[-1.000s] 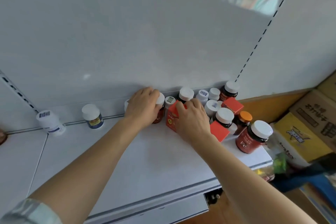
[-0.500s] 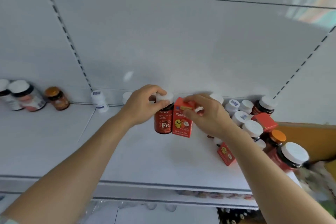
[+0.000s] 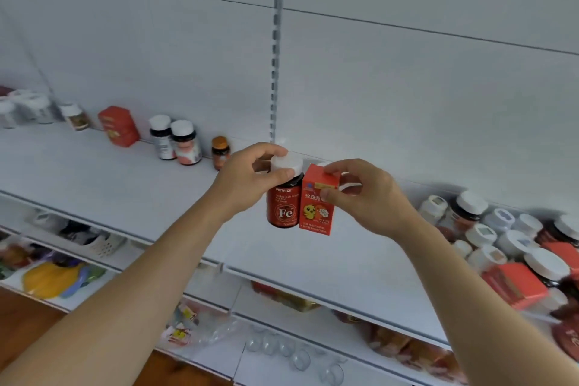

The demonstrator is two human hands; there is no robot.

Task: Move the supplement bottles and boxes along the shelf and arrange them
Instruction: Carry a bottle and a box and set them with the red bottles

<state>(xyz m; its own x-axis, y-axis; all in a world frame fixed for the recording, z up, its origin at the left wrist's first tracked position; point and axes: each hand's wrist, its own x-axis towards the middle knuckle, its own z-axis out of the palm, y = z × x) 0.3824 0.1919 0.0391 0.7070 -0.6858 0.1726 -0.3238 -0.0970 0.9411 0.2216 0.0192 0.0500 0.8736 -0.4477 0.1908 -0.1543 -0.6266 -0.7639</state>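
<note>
My left hand (image 3: 247, 180) grips a dark red "Fe" bottle (image 3: 283, 207) by its white cap, lifted above the white shelf (image 3: 125, 197). My right hand (image 3: 366, 197) pinches the top of an orange-red box (image 3: 316, 207) with a yellow chick on it, right beside the bottle. A white-capped thing shows partly behind my right fingers. At the right end of the shelf stands a crowd of several white-capped bottles (image 3: 485, 235) and red boxes (image 3: 513, 285). Further left along the back wall stand an amber bottle (image 3: 220, 152), two white-capped bottles (image 3: 185, 142) and a red tin (image 3: 118, 126).
More bottles (image 3: 28, 110) stand at the far left of the shelf. A slotted upright (image 3: 275, 47) runs up the back wall. Below is a lower shelf (image 3: 282, 351) with clear cups, packets and a yellow bag (image 3: 50, 279).
Both hands have lifted the red bottle and the box off the shelf and carried them left, away from the crowded right end. The view has swung left, showing more of the shelf.
</note>
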